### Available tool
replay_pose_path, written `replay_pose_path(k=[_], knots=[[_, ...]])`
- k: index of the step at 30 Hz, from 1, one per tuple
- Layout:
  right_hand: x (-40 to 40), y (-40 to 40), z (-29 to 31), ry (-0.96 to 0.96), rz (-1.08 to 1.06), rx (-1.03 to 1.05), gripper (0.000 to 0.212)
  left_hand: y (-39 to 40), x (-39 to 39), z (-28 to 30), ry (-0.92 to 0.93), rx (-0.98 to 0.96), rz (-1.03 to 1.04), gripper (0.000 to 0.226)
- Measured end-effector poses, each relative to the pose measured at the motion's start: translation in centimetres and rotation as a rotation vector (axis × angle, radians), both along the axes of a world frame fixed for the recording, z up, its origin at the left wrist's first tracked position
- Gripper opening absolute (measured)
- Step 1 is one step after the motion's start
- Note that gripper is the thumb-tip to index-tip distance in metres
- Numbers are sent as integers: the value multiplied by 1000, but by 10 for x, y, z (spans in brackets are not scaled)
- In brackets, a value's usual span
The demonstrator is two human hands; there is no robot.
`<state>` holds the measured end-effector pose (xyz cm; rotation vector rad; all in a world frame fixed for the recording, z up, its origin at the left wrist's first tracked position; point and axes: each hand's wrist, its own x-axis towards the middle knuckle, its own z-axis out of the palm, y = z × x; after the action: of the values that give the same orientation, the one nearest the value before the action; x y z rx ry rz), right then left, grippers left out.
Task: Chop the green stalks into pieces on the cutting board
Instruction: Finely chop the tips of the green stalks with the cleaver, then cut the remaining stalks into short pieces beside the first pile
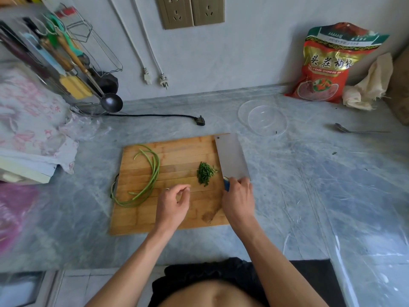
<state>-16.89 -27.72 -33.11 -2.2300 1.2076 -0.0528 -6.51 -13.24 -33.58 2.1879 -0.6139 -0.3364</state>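
A wooden cutting board (177, 151) lies on the grey counter. Long curved green stalks (152, 171) rest on its left half, some hanging over the left edge. A small heap of chopped green pieces (205, 173) sits right of the board's middle. My right hand (238, 199) grips the blue handle of a wide cleaver (231, 158), whose blade lies along the board's right edge beside the heap. My left hand (174, 203) hovers over the board's near middle with fingers loosely curled, thumb and fingertips close together; nothing shows in it.
A clear plastic bowl (262, 117) stands behind the board to the right. A spoon (354, 129), a red bag (329, 63), a crumpled cloth (369, 85), a black plug and cord (199, 120), and a utensil rack with ladle (110, 103) line the back.
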Motion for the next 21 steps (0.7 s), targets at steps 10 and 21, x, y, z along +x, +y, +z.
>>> replay_pose_path(k=[10, 21], knots=[[2, -11, 25, -230, 86, 188, 24, 10, 21, 23, 209, 29, 28, 17], [54, 18, 49, -362, 296, 279, 24, 26, 84, 30, -90, 431, 266, 24]])
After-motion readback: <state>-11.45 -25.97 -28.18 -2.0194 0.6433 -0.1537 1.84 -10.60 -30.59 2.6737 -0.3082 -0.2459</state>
